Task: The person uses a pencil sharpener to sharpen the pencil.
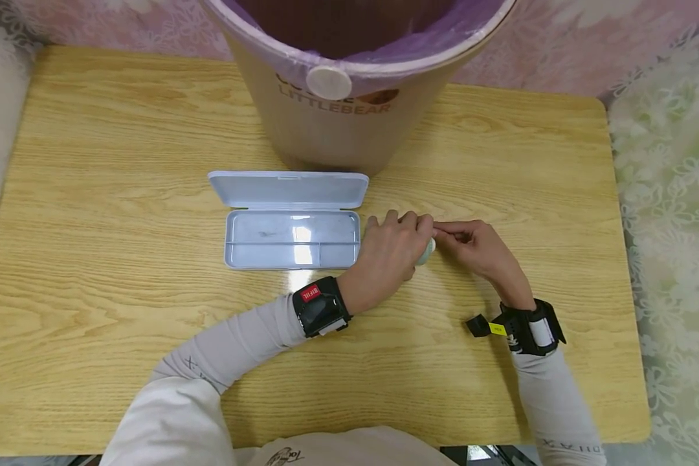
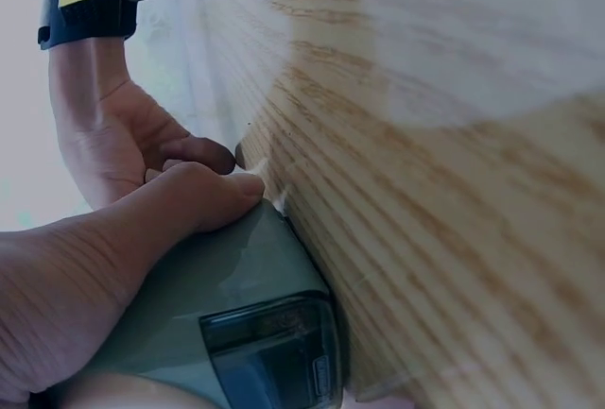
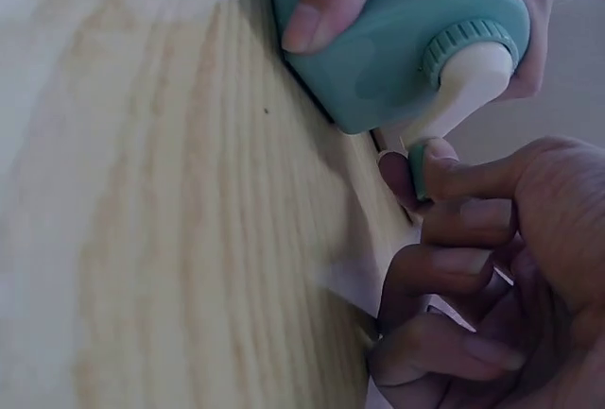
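A green crank pencil sharpener (image 1: 425, 253) is mostly covered by my left hand (image 1: 387, 255) in the head view. That hand grips the body from above, and its thumb lies along the side in the left wrist view. A dark see-through drawer (image 2: 274, 352) shows at one end of the sharpener. The right wrist view shows the white crank arm (image 3: 473, 78) at the other end. My right hand (image 1: 480, 249) pinches the crank's small green knob (image 3: 417, 169) between thumb and index finger, its other fingers curled. Whether a pencil is in the sharpener is hidden.
Left of the sharpener lies a light blue pencil case (image 1: 279, 264), its lid (image 1: 288, 189) raised and its inside divided into compartments. A large beige bin (image 1: 349, 139) with a purple liner stands behind it on the wood-grain table (image 1: 122, 162).
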`<state>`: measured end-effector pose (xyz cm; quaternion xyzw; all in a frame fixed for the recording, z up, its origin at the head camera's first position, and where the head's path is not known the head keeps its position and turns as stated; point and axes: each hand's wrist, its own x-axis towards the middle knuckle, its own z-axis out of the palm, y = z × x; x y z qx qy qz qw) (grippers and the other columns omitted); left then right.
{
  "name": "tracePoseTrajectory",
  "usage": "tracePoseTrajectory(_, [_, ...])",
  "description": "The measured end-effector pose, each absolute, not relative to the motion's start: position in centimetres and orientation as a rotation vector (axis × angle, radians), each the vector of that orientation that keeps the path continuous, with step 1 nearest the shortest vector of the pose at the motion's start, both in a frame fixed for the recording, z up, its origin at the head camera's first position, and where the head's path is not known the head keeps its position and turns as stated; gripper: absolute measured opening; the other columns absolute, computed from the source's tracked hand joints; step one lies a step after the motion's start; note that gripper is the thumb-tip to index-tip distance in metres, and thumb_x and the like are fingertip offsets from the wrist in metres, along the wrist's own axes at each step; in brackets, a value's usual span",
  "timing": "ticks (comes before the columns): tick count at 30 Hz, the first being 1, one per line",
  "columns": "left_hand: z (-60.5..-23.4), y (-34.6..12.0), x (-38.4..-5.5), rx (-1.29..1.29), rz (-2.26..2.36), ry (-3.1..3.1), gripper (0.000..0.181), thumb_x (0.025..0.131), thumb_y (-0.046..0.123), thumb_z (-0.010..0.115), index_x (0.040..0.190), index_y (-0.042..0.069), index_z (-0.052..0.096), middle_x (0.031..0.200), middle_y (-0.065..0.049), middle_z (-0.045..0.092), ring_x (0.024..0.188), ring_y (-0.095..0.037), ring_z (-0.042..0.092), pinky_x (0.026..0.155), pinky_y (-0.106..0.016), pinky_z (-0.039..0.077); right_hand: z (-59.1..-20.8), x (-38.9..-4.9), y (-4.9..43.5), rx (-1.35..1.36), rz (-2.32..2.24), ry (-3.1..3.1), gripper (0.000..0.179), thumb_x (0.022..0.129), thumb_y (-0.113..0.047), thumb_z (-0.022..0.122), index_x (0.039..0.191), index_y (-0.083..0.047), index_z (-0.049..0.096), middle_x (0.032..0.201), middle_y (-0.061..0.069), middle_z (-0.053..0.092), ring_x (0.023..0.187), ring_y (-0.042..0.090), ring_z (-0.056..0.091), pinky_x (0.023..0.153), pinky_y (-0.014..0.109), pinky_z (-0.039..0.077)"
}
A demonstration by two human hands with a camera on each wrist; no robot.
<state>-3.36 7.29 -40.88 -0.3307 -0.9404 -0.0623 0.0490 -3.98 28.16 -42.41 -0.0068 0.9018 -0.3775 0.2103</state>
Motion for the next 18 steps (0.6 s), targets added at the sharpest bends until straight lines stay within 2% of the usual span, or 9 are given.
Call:
tracePoseTrajectory(2, [-40.9, 7.2, -3.4, -0.999, -0.194, -2.862, 0.023, 0.09, 0.023, 0.073, 0.106, 0.014, 0.059, 0.094, 0.0, 0.067, 0.081, -0.018, 0.066, 0.065, -0.036, 0.056, -42.4, -3.8, 28.0, -0.028, -1.025, 2.519, 0.036, 0.103, -0.033, 0.06, 0.131, -0.011, 0.07, 0.129, 0.015, 0.07, 0.078, 0.003, 0.053, 0.074, 0.02, 0.044])
tracePoseTrajectory(6, [-40.9, 7.2, -3.3, -0.979, -0.203, -2.848, 0.021, 0.089, 0.021, 0.072, 0.104, 0.015, 0.059, 0.092, 0.0, 0.066, 0.079, -0.018, 0.064, 0.062, -0.035, 0.054, -42.3, -3.4, 27.7, -0.046, -0.998, 2.555, 0.036, 0.104, -0.032, 0.059, 0.13, -0.01, 0.07, 0.127, 0.016, 0.071, 0.07, 0.007, 0.05, 0.07, 0.021, 0.042])
tracePoseTrajectory(7, [-40.9, 7.3, -3.2, -0.978, -0.205, -2.847, 0.021, 0.089, 0.021, 0.072, 0.104, 0.015, 0.059, 0.091, 0.0, 0.066, 0.079, -0.018, 0.064, 0.061, -0.035, 0.054, -42.3, -3.3, 27.7, -0.045, -0.993, 2.563, 0.036, 0.104, -0.032, 0.059, 0.131, -0.011, 0.07, 0.127, 0.015, 0.071, 0.07, 0.009, 0.052, 0.071, 0.022, 0.043])
tracePoseTrajectory(11, [-40.9, 7.3, -3.2, -0.983, -0.212, -2.87, 0.025, 0.087, 0.022, 0.075, 0.106, 0.014, 0.059, 0.093, 0.0, 0.066, 0.079, -0.018, 0.064, 0.062, -0.035, 0.054, -42.4, -3.0, 27.7, -0.049, -0.974, 2.592, 0.038, 0.105, -0.036, 0.056, 0.132, -0.013, 0.069, 0.131, 0.012, 0.07, 0.098, 0.017, 0.065, 0.084, 0.028, 0.049])
tracePoseTrajectory(14, [-40.8, 7.4, -3.2, -0.984, -0.217, -2.902, 0.03, 0.086, 0.024, 0.077, 0.107, 0.014, 0.058, 0.096, 0.0, 0.066, 0.081, -0.019, 0.064, 0.064, -0.036, 0.055, -42.5, -2.8, 27.7, -0.04, -0.986, 2.592, 0.04, 0.105, -0.038, 0.055, 0.132, -0.013, 0.069, 0.131, 0.012, 0.07, 0.11, 0.025, 0.066, 0.088, 0.033, 0.05])
tracePoseTrajectory(18, [-40.7, 7.4, -3.2, -0.974, -0.217, -2.934, 0.034, 0.085, 0.026, 0.079, 0.109, 0.014, 0.058, 0.097, 0.0, 0.066, 0.083, -0.019, 0.064, 0.066, -0.037, 0.056, -42.8, -2.5, 27.7, -0.065, -0.983, 2.61, 0.038, 0.105, -0.036, 0.055, 0.132, -0.013, 0.069, 0.129, 0.013, 0.071, 0.101, 0.023, 0.066, 0.082, 0.025, 0.048])
